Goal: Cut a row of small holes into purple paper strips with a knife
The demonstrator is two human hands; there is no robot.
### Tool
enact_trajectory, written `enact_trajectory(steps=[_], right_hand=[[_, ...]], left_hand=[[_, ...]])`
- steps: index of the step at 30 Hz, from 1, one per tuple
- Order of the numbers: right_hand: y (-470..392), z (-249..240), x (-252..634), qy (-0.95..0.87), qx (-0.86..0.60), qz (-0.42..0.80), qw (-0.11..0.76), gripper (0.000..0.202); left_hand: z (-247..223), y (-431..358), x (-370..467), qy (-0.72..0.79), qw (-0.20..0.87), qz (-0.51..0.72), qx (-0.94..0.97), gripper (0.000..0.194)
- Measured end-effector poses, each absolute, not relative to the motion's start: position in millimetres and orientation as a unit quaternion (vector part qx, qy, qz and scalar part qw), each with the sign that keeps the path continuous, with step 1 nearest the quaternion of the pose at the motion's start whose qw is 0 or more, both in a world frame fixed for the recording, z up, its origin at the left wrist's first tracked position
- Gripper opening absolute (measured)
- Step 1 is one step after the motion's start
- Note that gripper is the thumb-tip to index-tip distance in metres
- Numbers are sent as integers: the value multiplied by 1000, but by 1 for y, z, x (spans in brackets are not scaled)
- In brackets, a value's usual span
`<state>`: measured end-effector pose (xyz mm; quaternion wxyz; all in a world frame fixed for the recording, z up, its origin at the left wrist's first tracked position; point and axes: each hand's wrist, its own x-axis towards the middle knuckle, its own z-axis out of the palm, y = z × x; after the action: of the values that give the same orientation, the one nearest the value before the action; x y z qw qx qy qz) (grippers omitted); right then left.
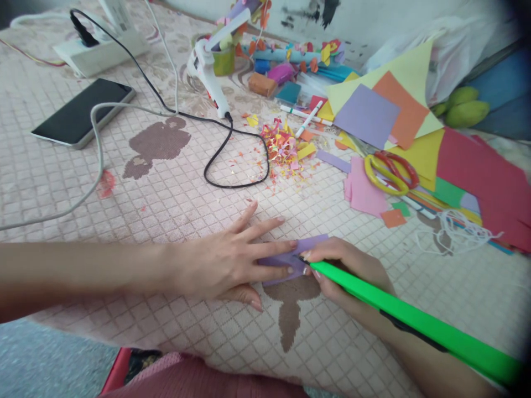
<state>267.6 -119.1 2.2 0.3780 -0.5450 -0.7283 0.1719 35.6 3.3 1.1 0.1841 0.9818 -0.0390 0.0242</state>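
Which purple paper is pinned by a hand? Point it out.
The purple sheet under the left hand; others, like the purple square and purple strip, lie farther off, untouched.

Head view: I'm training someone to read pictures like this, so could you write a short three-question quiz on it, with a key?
1. Multiple choice: What does the right hand hold?
a) the scissors
b) a long green pen-like tool
c) the phone

2. True or false: The left hand is spread, with fingers resting on a piece of purple paper.

3. Fill in the color: The cord coming out of the glue gun is ____.

Key: 1. b; 2. true; 3. black
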Motion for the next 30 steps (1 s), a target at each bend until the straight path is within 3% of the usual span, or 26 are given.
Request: enact_trajectory(steps=[30], right_hand=[[-124, -2, 272, -718, -562, 187, 366, 21]], left_hand=[[-5, -7, 38, -21, 162, 51, 985, 64]])
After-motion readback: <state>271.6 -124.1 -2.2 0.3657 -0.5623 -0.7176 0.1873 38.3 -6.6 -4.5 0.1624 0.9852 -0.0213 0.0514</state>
